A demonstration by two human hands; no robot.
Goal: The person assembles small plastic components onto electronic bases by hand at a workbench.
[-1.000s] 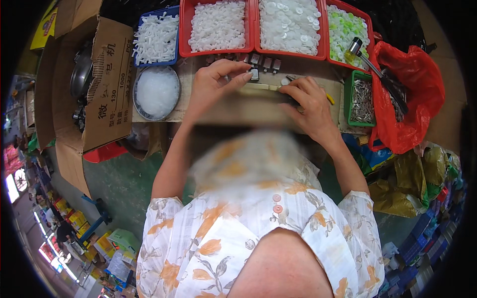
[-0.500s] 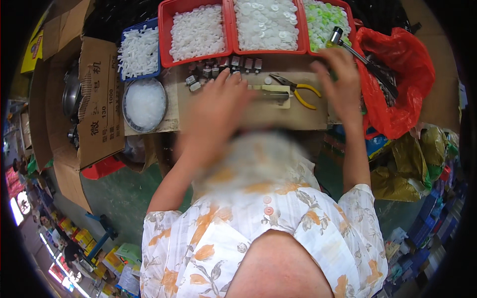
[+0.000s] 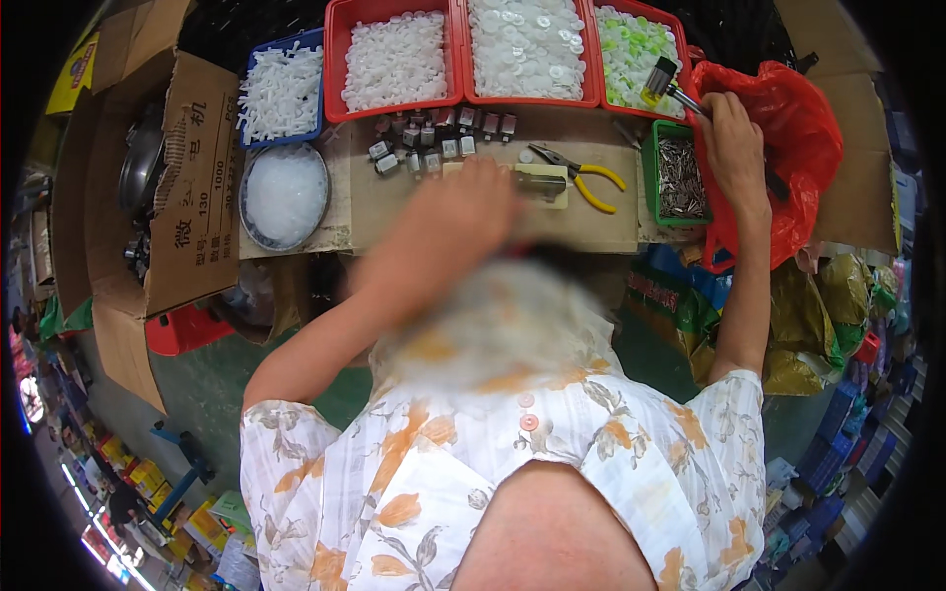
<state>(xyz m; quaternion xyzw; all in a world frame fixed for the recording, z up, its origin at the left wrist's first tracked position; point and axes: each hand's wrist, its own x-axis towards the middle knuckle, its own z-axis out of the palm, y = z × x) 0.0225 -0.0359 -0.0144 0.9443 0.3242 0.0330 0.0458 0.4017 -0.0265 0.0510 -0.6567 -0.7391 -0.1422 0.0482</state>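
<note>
My right hand (image 3: 734,148) has its fingers closed round the shaft of a small hammer (image 3: 659,83) with a clear yellowish face, which lies slanting between the right red tray and a red plastic bag. My left hand (image 3: 458,212), blurred, is over the left end of a pale block with a dark metal piece (image 3: 540,184) on it. Its fingers are drawn together and point down; what they hold is hidden. Beyond it stand several small metal-cased motors (image 3: 434,143). Yellow-handled pliers (image 3: 597,187) lie right of the block, near a white disc (image 3: 525,156).
Along the back are red trays (image 3: 394,111) of white and green plastic parts and a blue tray (image 3: 321,98) of white pins. A round dish (image 3: 286,197) and a cardboard box (image 3: 197,187) stand left. A green tray (image 3: 680,177) of metal pins sits beside the red bag (image 3: 813,148).
My right hand has moved right and closed on the hammer, uncovering the green tray. My left hand has moved from the motors to the left end of the block.
</note>
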